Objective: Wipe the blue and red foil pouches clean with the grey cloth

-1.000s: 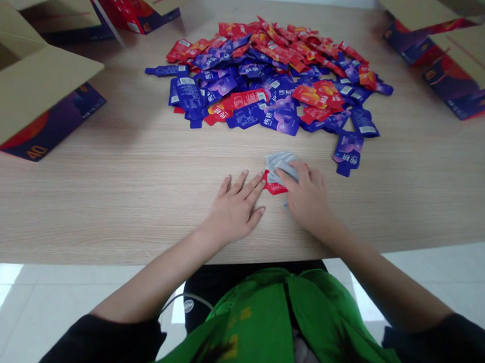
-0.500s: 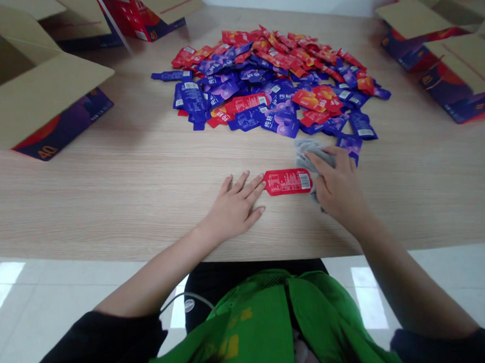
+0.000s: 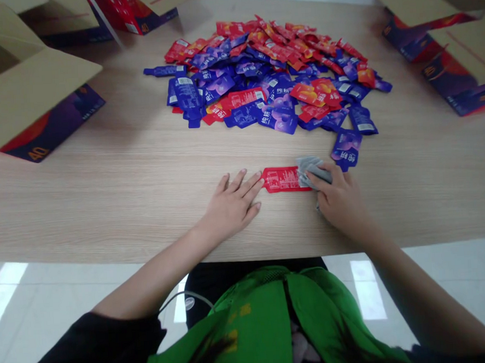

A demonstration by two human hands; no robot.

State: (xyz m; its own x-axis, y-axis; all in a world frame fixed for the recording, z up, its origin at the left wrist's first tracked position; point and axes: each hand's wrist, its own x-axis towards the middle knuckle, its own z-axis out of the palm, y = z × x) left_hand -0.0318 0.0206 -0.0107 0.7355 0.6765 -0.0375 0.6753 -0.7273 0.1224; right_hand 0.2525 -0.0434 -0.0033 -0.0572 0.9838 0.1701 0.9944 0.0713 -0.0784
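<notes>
A red pouch (image 3: pixel 281 179) lies flat on the table, its printed back facing up. My left hand (image 3: pixel 232 204) rests palm down with fingers spread, its fingertips touching the pouch's narrow left end. Gripped in my right hand (image 3: pixel 342 200) is a grey cloth (image 3: pixel 309 172), which covers the right end of the pouch and hides the barcode there. Just beyond the right hand lies a purple pouch (image 3: pixel 347 146) with its front showing.
A wide heap of red and purple pouches (image 3: pixel 279 105) spreads across the back of the table (image 3: pixel 116 205). Open cardboard boxes stand on both sides, one at the left (image 3: pixel 54 124) and another at the right (image 3: pixel 461 75).
My right hand has brought the cloth onto the pouch's right end, over the barcode that showed before. The left hand stays on the other end. The whole view has shifted slightly.
</notes>
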